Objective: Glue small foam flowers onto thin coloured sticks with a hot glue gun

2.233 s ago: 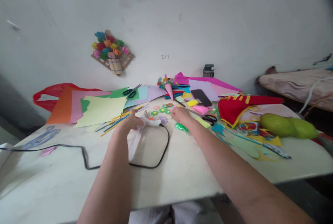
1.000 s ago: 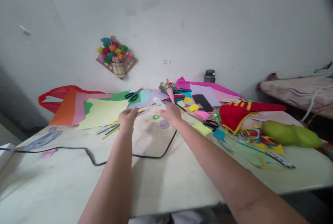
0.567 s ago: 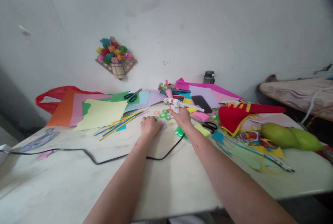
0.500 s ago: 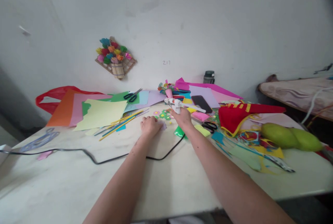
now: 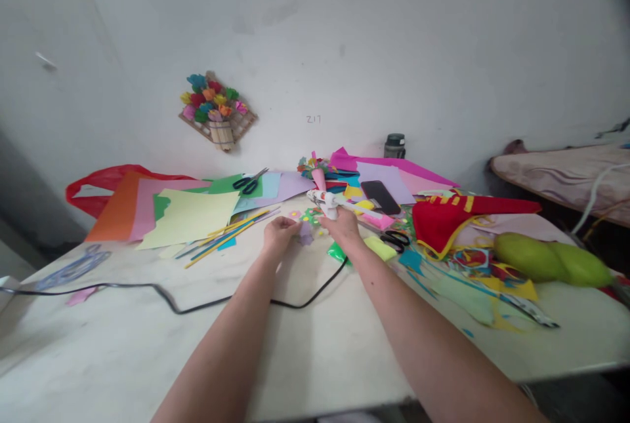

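My right hand is wrapped round the handle of a white hot glue gun, its nozzle end towards the left and a white glue stick poking out at the back. Just left of it, my left hand has its fingertips pinched together at the edge of a small purple paper piece. Small green and pink paper flowers with yellow centres lie behind the purple piece. A pink-stemmed paper bouquet rests beyond the glue gun. The black cord crosses the table and passes beneath my left forearm.
Coloured paper sheets and black scissors lie at the back left, with several pencils nearer. Towards the right are a phone, more scissors, red cloth, green fruit and paper scraps.
My left hand has lifted slightly from the tabletop and its fingers have drawn into a pinch, so more of the purple paper shows. My right hand has shifted slightly left with the glue gun.
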The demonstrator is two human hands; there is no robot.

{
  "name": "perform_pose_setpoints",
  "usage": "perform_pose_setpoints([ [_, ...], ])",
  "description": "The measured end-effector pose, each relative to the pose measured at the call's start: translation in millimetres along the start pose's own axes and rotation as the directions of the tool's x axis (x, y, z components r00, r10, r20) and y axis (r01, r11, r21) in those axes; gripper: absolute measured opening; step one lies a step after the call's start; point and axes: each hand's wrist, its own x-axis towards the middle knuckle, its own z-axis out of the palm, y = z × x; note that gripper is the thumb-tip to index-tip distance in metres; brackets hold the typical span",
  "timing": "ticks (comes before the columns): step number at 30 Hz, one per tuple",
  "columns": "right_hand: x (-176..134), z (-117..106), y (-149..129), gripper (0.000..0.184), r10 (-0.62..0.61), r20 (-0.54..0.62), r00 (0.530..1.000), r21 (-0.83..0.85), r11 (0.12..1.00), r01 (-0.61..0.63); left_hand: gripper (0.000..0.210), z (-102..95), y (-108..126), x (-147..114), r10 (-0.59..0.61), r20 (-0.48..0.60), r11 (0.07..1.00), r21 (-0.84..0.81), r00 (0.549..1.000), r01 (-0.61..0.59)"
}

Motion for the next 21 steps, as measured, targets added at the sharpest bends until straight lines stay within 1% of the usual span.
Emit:
perform_pose_setpoints([
  [1, 0.1, 0.5, -0.3, 0.031, -0.006, 0.002, 1.000, 0.020, 1.000, 0.006, 0.031, -1.0, 0.7, -1.3, -0.004, 0.019, 0.996, -0.089, 1.000, 0.005],
  [3, -0.3, 0.8, -2.3, 0.031, -0.015, 0.016, 1.000, 0.063, 0.998, 0.014, 0.033, -2.9, 2.8, -4.4, -0.010, 0.062, 0.977, -0.213, 0.998, 0.023],
  [6, -2.2, 1.2, -7.2, 0.032, -0.010, 0.072, 0.997, 0.142, 0.990, 0.000, 0.036, -4.6, 5.5, -7.5, -0.013, 0.130, 0.945, -0.322, 0.991, 0.055],
  [8, -3.1, 2.7, -9.2, 0.031, -0.004, 0.113, 0.994, 0.171, 0.985, -0.016, 0.036, -4.5, 6.2, -7.7, 0.010, 0.160, 0.932, -0.358, 0.987, 0.049],
  [12, -2.0, 10.5, -7.9, 0.021, -0.010, 0.130, 0.991, 0.136, 0.991, -0.008, 0.035, -2.1, 8.9, -8.0, 0.064, 0.189, 0.929, -0.370, 0.980, 0.011],
  [16, 0.8, 14.6, -7.6, 0.017, -0.041, 0.116, 0.992, 0.144, 0.989, 0.024, 0.036, -1.5, 14.5, -11.0, 0.065, 0.196, 0.937, -0.349, 0.979, 0.008],
  [18, 2.4, 10.8, -10.3, 0.016, -0.035, 0.098, 0.995, 0.166, 0.986, 0.018, 0.037, -3.2, 16.0, -11.7, 0.046, 0.172, 0.949, -0.314, 0.984, 0.011],
  [21, 4.9, 0.5, -15.5, 0.017, -0.009, 0.076, 0.997, 0.207, 0.978, -0.007, 0.042, -5.8, 16.7, -11.4, -0.010, 0.091, 0.973, -0.227, 0.996, 0.030],
])
